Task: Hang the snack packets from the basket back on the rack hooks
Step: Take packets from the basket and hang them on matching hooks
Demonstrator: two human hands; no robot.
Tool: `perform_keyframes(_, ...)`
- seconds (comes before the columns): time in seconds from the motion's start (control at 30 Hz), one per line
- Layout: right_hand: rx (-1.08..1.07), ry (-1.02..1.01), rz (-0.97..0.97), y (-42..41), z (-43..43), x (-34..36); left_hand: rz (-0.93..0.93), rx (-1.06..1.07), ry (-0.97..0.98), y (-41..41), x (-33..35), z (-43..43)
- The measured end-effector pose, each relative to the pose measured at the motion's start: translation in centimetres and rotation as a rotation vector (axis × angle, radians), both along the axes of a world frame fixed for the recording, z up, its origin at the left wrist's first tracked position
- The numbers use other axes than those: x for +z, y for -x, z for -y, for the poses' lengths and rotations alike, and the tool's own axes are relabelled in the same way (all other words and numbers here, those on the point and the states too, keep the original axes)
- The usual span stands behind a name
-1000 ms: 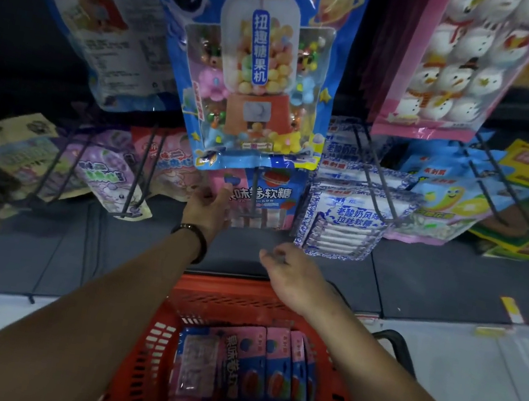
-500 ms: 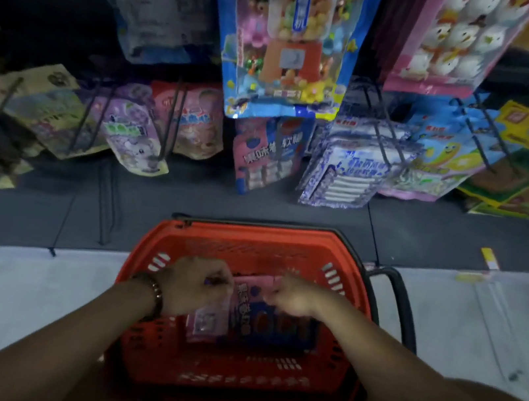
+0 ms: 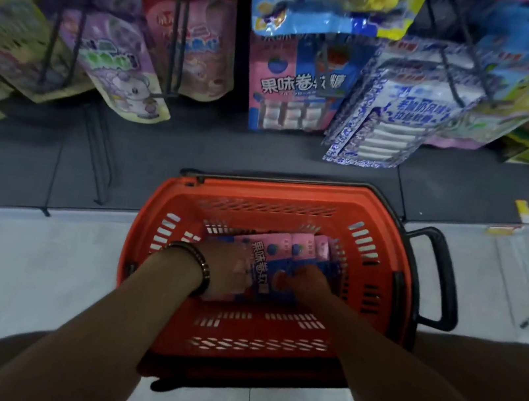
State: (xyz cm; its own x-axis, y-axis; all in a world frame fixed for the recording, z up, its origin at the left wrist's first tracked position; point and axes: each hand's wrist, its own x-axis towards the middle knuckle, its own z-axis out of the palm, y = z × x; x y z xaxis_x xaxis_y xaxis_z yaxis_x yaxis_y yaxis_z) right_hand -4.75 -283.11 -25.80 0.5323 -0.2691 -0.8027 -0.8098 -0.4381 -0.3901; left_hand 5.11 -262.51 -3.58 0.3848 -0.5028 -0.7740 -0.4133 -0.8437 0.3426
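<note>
Orange plastic basket (image 3: 163,215) sits on the floor at 6 o'clock, below the rack hooks (image 3: 178,30). Both hands reach inside: left hand (image 3: 227,272) at 9 o'clock and right hand (image 3: 307,281) at 3 o'clock of a pink-and-blue snack packet (image 3: 267,263), fingers closed on its edges. More packets (image 3: 309,247) lie beneath.

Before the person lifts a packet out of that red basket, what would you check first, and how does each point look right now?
1. Both hands on the top packet: ok, left hand and right hand touch it.
2. Grip closed on it: cannot tell, fingers partly hidden.
3. Only one packet taken: cannot tell, several lie stacked.
4. Basket steady on the floor: ok.
5. Matching packets on the rack: ok, same pink and blue design straight ahead.
6. Hook has room: cannot tell.
</note>
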Motion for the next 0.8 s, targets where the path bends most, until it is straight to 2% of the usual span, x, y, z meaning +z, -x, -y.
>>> perform_keyframes(0.1, -0.114, -0.086, -0.036, 0.3, -0.8, -3.1, -0.001, 0.037, 0.011, -1.2, -0.3, -0.2)
perform_keyframes(0.17, -0.192, -0.081, -0.055, -0.1, -2.1, -0.8, 0.002, 0.058, 0.008, -1.8, -0.3, -0.3)
perform_keyframes(0.4, -0.224, -0.215, -0.166, -1.2, -3.5, -0.6, -0.012, 0.067, 0.004, -2.4, -0.6, -0.2)
perform_keyframes(0.43, -0.197, -0.211, -0.161, -1.2, -3.8, -0.1, -0.009, 0.068, 0.005, -2.5, -0.5, -0.2)
perform_keyframes(0.63, 0.279, -0.136, 0.069, -3.6, -2.6, 6.0, 0.012, 0.049, -0.023, -2.5, 0.9, -0.3)
perform_keyframes(0.7, 0.379, -0.170, 0.125, -5.0, -1.3, 9.5, 0.039, 0.114, 0.028, -2.4, 0.9, -0.9)
perform_keyframes(0.8, 0.654, -0.113, 0.157, -6.9, 1.1, 15.3, 0.099, 0.231, 0.113, -1.8, 0.8, -1.9)
